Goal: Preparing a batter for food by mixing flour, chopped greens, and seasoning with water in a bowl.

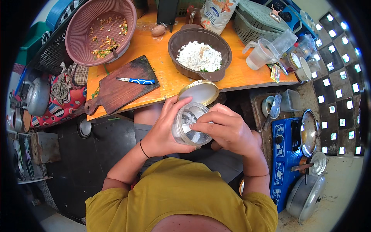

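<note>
Hands come first, close to the yellow shirt [181, 193]. The left hand [164, 129] is wrapped around a small clear jar [189, 125] and holds it up over the lap, tipped a little to one side. The right hand [228, 131] is at the jar's open mouth, with its fingertips [199, 125] curled in and dipping inside, as if pinching some of the white grains at the bottom. The jar's gold lid [199, 92] sits just behind it, near the edge of the orange table [162, 58]; I cannot tell if a finger holds the lid or if it rests on the table. It looks like the step now is taking a pinch out of the jar. The next move would need the fingers to stay pressed together so nothing spills on the way. A bit farther, on the table, a brown bowl [199, 54] holds white flour with some green bits. To its left lies a dark cutting board [119, 87] with a blue-handled knife [136, 81] on it. Farther back sits a pink basket [101, 29] with chopped scraps inside. Off to the right, a clear jug [261, 54] stands on the table, and a blue stove [288, 154] sits lower down.
</note>
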